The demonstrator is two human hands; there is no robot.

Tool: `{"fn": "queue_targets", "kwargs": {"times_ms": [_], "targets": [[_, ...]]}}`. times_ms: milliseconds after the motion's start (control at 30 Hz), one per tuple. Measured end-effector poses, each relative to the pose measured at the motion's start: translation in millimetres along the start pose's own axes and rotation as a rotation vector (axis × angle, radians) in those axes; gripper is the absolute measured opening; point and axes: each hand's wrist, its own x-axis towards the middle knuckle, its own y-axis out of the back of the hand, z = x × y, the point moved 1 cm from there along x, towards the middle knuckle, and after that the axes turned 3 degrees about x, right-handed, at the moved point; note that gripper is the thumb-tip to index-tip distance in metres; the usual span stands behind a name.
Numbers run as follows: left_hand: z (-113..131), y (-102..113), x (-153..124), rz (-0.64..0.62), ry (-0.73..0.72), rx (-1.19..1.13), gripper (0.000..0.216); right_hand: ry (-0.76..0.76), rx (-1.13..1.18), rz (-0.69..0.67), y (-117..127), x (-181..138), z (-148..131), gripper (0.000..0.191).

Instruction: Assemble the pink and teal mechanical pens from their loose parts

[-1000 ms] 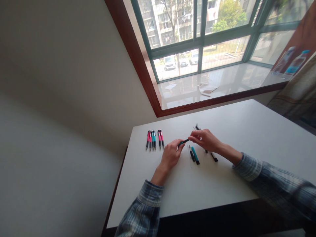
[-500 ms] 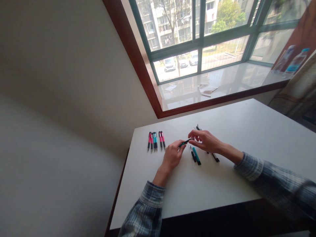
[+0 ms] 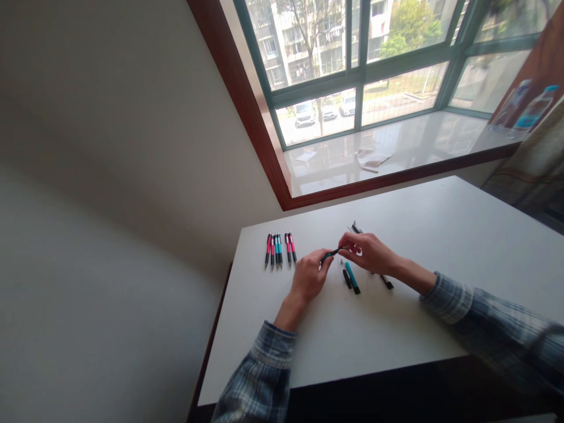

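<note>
A teal and black pen (image 3: 328, 255) is held above the table between my two hands. My left hand (image 3: 308, 273) is closed around its lower left end. At the upper right end, the thumb and fingers of my right hand (image 3: 365, 252) pinch the tip, and the exact part they grip is too small to make out. Just below my right hand lie a teal pen barrel (image 3: 352, 277) and a short black piece (image 3: 346, 279). A dark pen part (image 3: 386, 282) pokes out from under my right wrist, and more slim parts (image 3: 356, 227) lie behind the hand.
Several pink and teal pens (image 3: 273, 251) stand in a row on the white table (image 3: 352, 341), left of my hands, with two pink pens (image 3: 290, 248) beside them. A window sill (image 3: 326, 176) borders the back, holding a cloth (image 3: 372, 160) and plastic bottles (image 3: 535, 108).
My right hand's fingers have closed onto the pen's tip, where they were more open before. The left hand keeps its grip. The view has shifted slightly.
</note>
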Motion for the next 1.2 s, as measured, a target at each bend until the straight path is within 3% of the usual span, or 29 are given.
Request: {"fn": "queue_targets", "kwargs": {"times_ms": [200, 367, 467, 633, 867, 1033, 1133, 1200], "targets": [[1.2, -0.9, 0.2, -0.021, -0.011, -0.015, 0.026, -0.044, -0.076, -0.039, -0.2, 0.4, -0.8, 0.042], [-1.1, 0.8, 0.9, -0.011, -0.007, -0.036, 0.027, -0.027, -0.013, -0.015, -0.7, 0.3, -3.1, 0.021], [-2.2, 0.4, 0.8, -0.008, 0.002, -0.028, 0.026, -0.006, 0.02, -0.008, -1.9, 0.2, -1.7, 0.018], [-1.9, -1.2, 0.5, -0.002, -0.011, -0.041, 0.025, -0.035, -0.008, -0.014, -2.0, 0.3, 0.8, 0.03], [-2.7, -0.1, 0.7, 0.0, -0.019, -0.055, 0.023, -0.002, 0.056, -0.026, -1.9, -0.1, 0.5, 0.013], [-4.7, -2.1, -0.1, 0.004, -0.04, -0.039, 0.023, -0.028, 0.013, -0.035, -1.6, 0.8, 0.4, 0.029], [-4.7, -1.7, -0.1, 0.001, -0.036, -0.025, 0.024, -0.026, 0.048, -0.03, -0.3, 1.1, -1.9, 0.02], [-4.4, -0.9, 0.0, -0.007, -0.029, -0.009, 0.025, -0.017, 0.076, -0.031, -0.4, 0.9, -2.6, 0.025]]}}
